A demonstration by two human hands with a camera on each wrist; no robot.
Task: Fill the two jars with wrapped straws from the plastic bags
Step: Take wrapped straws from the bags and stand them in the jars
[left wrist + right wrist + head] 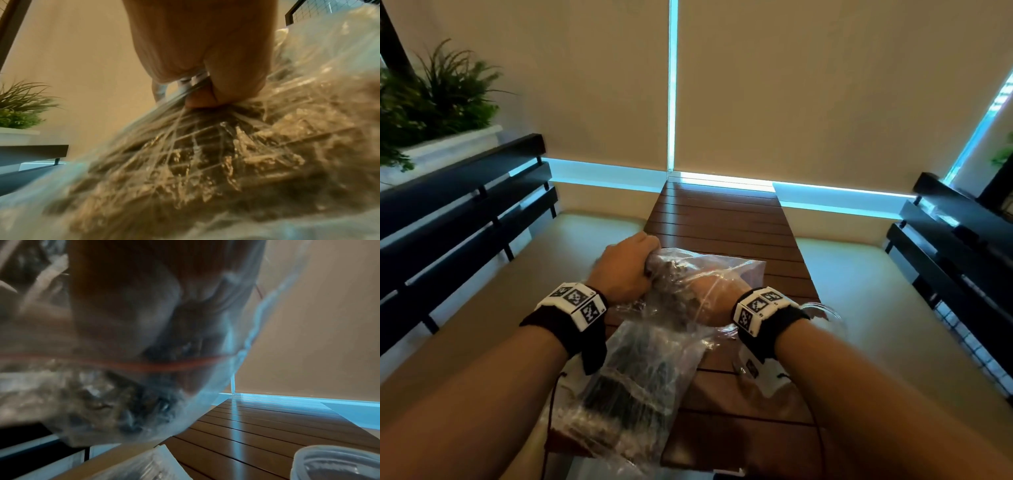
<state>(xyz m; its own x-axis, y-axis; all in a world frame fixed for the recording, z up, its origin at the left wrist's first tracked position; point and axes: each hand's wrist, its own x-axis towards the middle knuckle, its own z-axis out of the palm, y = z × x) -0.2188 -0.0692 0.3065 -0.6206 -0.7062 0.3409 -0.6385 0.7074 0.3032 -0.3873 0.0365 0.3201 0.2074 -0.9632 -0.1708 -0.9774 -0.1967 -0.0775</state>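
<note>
Far left: potted plant (431,92) on a white ledge, behind a dark slatted bench back (465,205).

Left hand (625,265): fingers curled tight, the far end of the upper plastic bag (688,284) bunched and gripped in the fist, above the table's left edge. In the left wrist view the thumb and fingers (236,78) are seen clamped on gathered film, with wrapped straws (205,154) fanning out below, blurred.

The upper plastic bag is held off the slatted table (722,219), its long axis running from the fist toward the right wrist, mouth to the right.

Second plastic bag (626,387): lies at the near left corner, overhanging the near edge, dark straws inside, long axis roughly near-to-far.

Right hand (714,301): inserted into the upper bag's mouth, seen through the film. Fingers appear curled round straws inside in the right wrist view (144,313); blur prevents certainty. The red seal line (144,366) crosses in front of it.

Jar rim (337,462): at that view's lower right, on the table near the right wrist.
</note>
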